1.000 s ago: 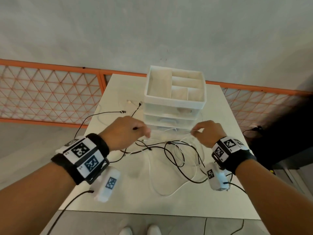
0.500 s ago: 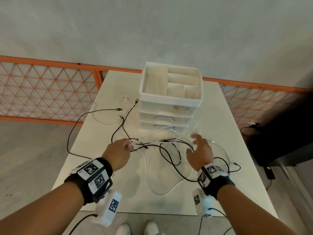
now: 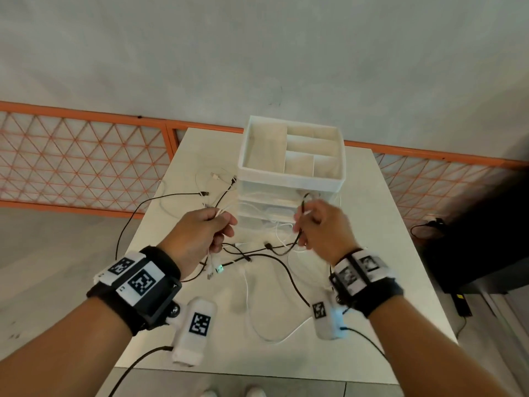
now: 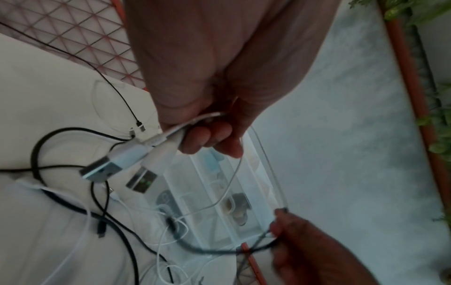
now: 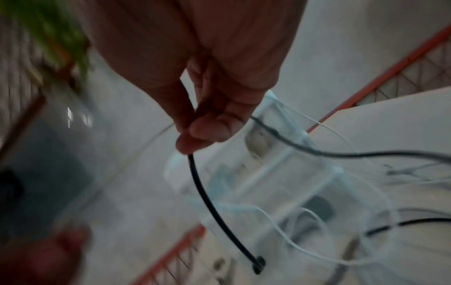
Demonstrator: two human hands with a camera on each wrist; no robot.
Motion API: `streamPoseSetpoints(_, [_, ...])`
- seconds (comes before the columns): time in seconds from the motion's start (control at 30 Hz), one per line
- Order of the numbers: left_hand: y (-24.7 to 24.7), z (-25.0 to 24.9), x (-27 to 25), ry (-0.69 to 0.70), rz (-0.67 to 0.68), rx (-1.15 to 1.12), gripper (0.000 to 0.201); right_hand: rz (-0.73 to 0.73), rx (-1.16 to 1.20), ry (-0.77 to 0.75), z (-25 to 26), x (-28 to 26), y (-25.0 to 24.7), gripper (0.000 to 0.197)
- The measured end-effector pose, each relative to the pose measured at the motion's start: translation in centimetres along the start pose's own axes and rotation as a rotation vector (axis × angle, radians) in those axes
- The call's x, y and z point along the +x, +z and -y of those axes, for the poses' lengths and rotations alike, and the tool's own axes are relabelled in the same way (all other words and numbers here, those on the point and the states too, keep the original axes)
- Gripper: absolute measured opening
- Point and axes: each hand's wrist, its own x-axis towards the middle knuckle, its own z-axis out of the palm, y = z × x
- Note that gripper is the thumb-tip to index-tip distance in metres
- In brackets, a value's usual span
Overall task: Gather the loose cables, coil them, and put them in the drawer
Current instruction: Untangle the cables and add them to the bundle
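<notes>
In the head view we hold our left hand [image 3: 206,233] and right hand [image 3: 322,229] raised over the white table [image 3: 380,253], just in front of the clear plastic drawer unit [image 3: 289,204], whose drawers look closed. The left hand has its fingers curled around a bundle of white cables [image 3: 220,212], and the right hand pinches a black cable [image 3: 300,222] that loops up above the fingers; the other cables lie in a tangle on the table between and below the hands, and one thin black cable [image 3: 160,197] runs off toward the left edge. On top of the unit stands a white divided tray [image 3: 292,179]. Behind the table we see an orange mesh fence [image 3: 86,159] and a grey concrete floor. In the left wrist view the fingers [image 4: 207,138] are closed on the white cords close behind two USB plugs [image 4: 122,165], which hang free. We judge these cables light, soft and rather springy, so they will uncoil if not held; better to take them near the plug, and to draw gently, because the black and white ones cross. In the right wrist view, which is blurred, thumb and fingertips [image 5: 212,127] clamp the black cable, and its small plug end [image 5: 258,265] hangs below.
</notes>
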Motion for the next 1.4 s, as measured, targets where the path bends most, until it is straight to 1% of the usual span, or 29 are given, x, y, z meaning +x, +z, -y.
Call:
streamPoseSetpoints(0.03, [0.2,-0.1,0.1,-0.001,0.004,-0.024,0.021,-0.017,0.165,-0.012,1.6,-0.1,-1.1,0.016])
streamPoseSetpoints(0.1, [1.0,-0.5,0.2,0.024,0.044,-0.071,0.02,0.014,0.446,-0.031,4.0,-0.8,-2.6,0.037])
streamPoseSetpoints(0.17, [2.2,-1.0,0.2,0.077,0.104,-0.094,0.022,0.096,0.529,-0.031,5.3,-1.9,-2.6,0.05])
streamPoseSetpoints(0.23, [3.4,-1.4,0.5,0.135,0.155,-0.071,0.022,0.158,0.508,-0.013,5.9,-2.8,-1.9,0.051])
streamPoseSetpoints(0.3, [4.3,-1.8,0.8,0.164,0.208,-0.03,0.021,0.171,0.512,-0.006,6.3,-3.2,-1.3,0.047])
streamPoseSetpoints(0.37, [4.8,-1.8,0.9,0.166,0.291,0.004,0.022,0.14,0.548,-0.015,6.8,-3.2,-1.4,0.044])
streamPoseSetpoints(0.43, [5.3,-1.7,0.7,0.13,0.382,-0.003,0.023,0.077,0.575,-0.019,7.0,-3.1,-1.8,0.044])
streamPoseSetpoints(0.5, [5.4,-1.4,0.4,0.086,0.404,-0.008,0.023,-0.011,0.592,-0.024,7.0,-2.7,-2.4,0.044])
streamPoseSetpoints(0.63, [4.5,-1.3,0.7,0.061,0.284,0.013,0.025,-0.227,0.634,0.033,5.8,-1.8,-3.6,0.045])
streamPoseSetpoints(0.73, [3.4,-1.9,0.7,0.059,0.22,-0.015,0.022,-0.364,0.643,0.1,4.0,-0.9,-4.2,0.045])
streamPoseSetpoints(0.8, [2.5,-2.5,0.7,0.062,0.185,-0.055,0.021,-0.43,0.589,0.177,2.2,0.1,-4.4,0.039])
streamPoseSetpoints(0.87, [1.5,-3.3,0.7,0.075,0.146,-0.1,0.024,-0.446,0.487,0.308,-0.1,1.0,-4.8,0.029])
streamPoseSetpoints(0.93, [0.7,-4.0,0.6,0.09,0.111,-0.113,0.03,-0.396,0.423,0.437,-2.1,1.3,-5.3,0.024])
streamPoseSetpoints(0.97, [0.4,-4.1,0.6,0.092,0.097,-0.101,0.033,-0.367,0.4,0.469,-2.7,1.2,-5.5,0.022])
streamPoseSetpoints(1.0, [0.2,-4.1,0.5,0.091,0.083,-0.075,0.035,-0.349,0.364,0.46,-2.8,1.0,-5.7,0.018])
streamPoseSetpoints(1.03, [0.1,-3.9,0.6,0.093,0.064,-0.034,0.036,-0.347,0.32,0.402,-2.4,0.9,-6.0,0.016])
streamPoseSetpoints(1.13, [-0.2,-2.7,1.0,0.096,-0.023,0.089,0.037,-0.416,0.269,0.079,0.6,0.8,-7.8,0.025])
streamPoseSetpoints(1.17, [-0.3,-2.3,1.2,0.085,-0.053,0.094,0.036,-0.451,0.289,0.005,1.5,1.1,-8.6,0.027])
streamPoseSetpoints(1.2, [-0.3,-2.0,1.4,0.074,-0.078,0.08,0.035,-0.48,0.321,-0.012,2.0,1.6,-9.5,0.028])
streamPoseSetpoints(1.23, [-0.4,-1.8,1.6,0.067,-0.096,0.052,0.033,-0.503,0.341,0.033,1.7,2.3,-10.2,0.03])
streamPoseSetpoints(1.27, [-0.4,-1.9,1.7,0.064,-0.111,0.02,0.032,-0.503,0.334,0.132,1.1,2.7,-10.7,0.032])
streamPoseSetpoints(1.3, [-0.5,-2.0,1.8,0.068,-0.13,-0.014,0.03,-0.456,0.273,0.262,0.3,3.0,-11.0,0.032])
streamPoseSetpoints(1.33, [-0.7,-2.2,1.9,0.075,-0.153,-0.051,0.029,-0.371,0.177,0.38,-0.8,3.2,-10.9,0.03])
streamPoseSetpoints(1.37, [-0.9,-2.4,2.0,0.081,-0.174,-0.088,0.028,-0.283,0.088,0.458,-1.7,3.1,-10.7,0.025])
streamPoseSetpoints(1.4, [-1.2,-2.6,2.1,0.087,-0.19,-0.119,0.028,-0.224,0.026,0.483,-2.3,2.8,-10.3,0.017])
